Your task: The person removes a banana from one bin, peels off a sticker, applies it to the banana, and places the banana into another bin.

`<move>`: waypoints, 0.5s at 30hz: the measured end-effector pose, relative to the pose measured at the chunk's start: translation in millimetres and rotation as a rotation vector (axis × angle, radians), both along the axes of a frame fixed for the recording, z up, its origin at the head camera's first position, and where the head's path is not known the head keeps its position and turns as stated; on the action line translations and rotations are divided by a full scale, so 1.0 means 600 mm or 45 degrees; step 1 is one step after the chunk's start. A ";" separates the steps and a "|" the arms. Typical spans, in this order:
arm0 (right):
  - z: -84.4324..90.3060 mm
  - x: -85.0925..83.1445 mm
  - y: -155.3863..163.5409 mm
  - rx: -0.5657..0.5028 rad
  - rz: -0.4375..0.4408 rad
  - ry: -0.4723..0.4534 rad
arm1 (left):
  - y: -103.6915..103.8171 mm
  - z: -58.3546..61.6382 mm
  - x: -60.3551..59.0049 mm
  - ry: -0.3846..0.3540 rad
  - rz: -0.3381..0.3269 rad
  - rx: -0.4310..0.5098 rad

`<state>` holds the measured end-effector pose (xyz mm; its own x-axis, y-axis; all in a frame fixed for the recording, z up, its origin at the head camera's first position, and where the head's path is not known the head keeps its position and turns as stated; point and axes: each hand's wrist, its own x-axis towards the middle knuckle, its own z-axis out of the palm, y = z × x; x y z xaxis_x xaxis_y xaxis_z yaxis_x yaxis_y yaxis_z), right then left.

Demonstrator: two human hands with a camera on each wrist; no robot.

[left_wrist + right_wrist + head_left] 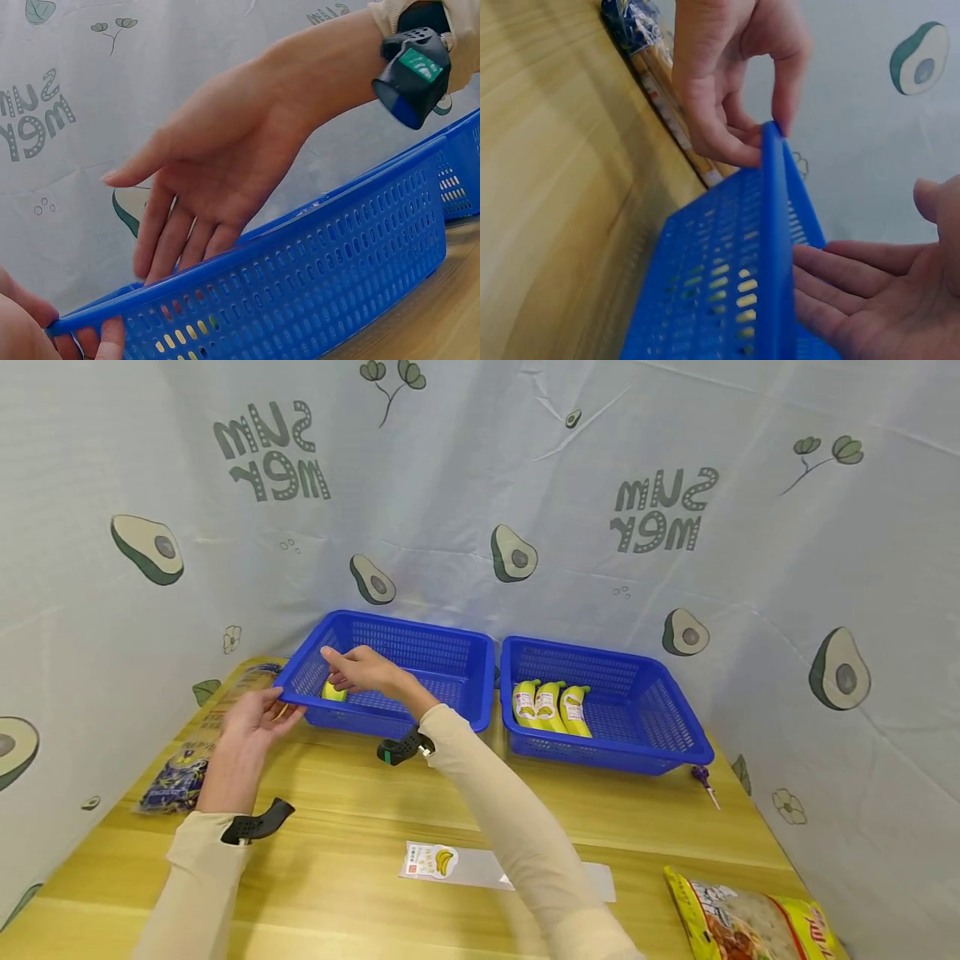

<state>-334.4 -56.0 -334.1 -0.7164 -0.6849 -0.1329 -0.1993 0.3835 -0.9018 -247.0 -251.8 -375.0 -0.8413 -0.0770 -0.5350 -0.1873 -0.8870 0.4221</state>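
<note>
My left hand (255, 718) pinches the near left corner of the left blue plastic basket (390, 720), with the thumb above the rim and fingertips below it. Over that basket reaches my right hand (367, 668), its fingers extended and pointing down inside the wall, the thumb held apart. Below the right fingers a yellow banana (334, 692) lies in the basket's left end, partly covered by the hand. Through the slots in the right wrist view, yellow patches (746, 300) show close to the fingertips. Nothing is visible in the right palm.
A second blue basket (600, 757) to the right contains several labelled bananas (547, 707). Packaged goods (176, 777) line the left edge. A clear sleeve with a banana label (442, 862) lies in front, a yellow food bag (750, 918) at front right, purple-handled scissors (702, 777) by the right basket.
</note>
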 end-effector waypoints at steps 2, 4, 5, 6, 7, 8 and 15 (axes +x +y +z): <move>-0.006 -0.003 -0.010 0.003 0.010 -0.061 | 0.002 0.000 -0.002 -0.005 -0.012 -0.007; -0.011 -0.006 -0.020 0.041 0.006 -0.105 | 0.004 0.000 -0.004 -0.004 -0.020 -0.013; -0.014 -0.007 -0.024 0.073 0.014 -0.115 | 0.004 0.000 -0.005 -0.004 -0.026 -0.016; -0.017 -0.009 -0.029 0.104 0.018 -0.132 | 0.004 0.000 -0.005 -0.004 -0.030 -0.018; -0.021 -0.010 -0.033 0.136 0.031 -0.146 | 0.004 -0.001 -0.005 -0.006 -0.029 -0.024; -0.024 -0.012 -0.037 0.171 0.039 -0.148 | 0.003 -0.001 -0.004 -0.004 -0.027 -0.025; -0.038 -0.016 -0.050 0.337 0.048 -0.132 | -0.001 -0.001 -0.001 0.005 -0.031 -0.045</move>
<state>-344.2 -86.1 -356.8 -0.6646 -0.6422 -0.3820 -0.1297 0.6026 -0.7874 -247.7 -252.2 -375.8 -0.8455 -0.0754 -0.5287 -0.2067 -0.8667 0.4541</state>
